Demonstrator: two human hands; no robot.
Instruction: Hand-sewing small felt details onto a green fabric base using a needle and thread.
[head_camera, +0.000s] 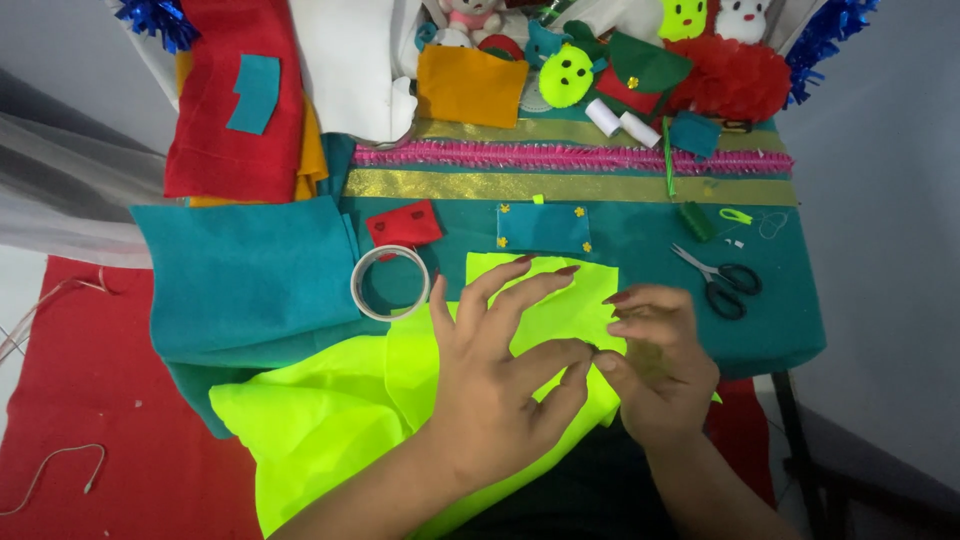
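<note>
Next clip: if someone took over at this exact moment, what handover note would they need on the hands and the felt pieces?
Left hand: spread flat on the neon yellow-green felt, thumb and forefinger pinching its edge.
Right hand: grip closed on the same edge, fingertips meeting the left's.
Felt: draped from the teal table cover down toward the lap.
Nearby: tape roll left of the hands, scissors to the right, lying untouched, small teal rectangle with yellow flowers just beyond.
Done: felt laid out and pinched.
Left: no cut or fastening visible on it yet.
</note>
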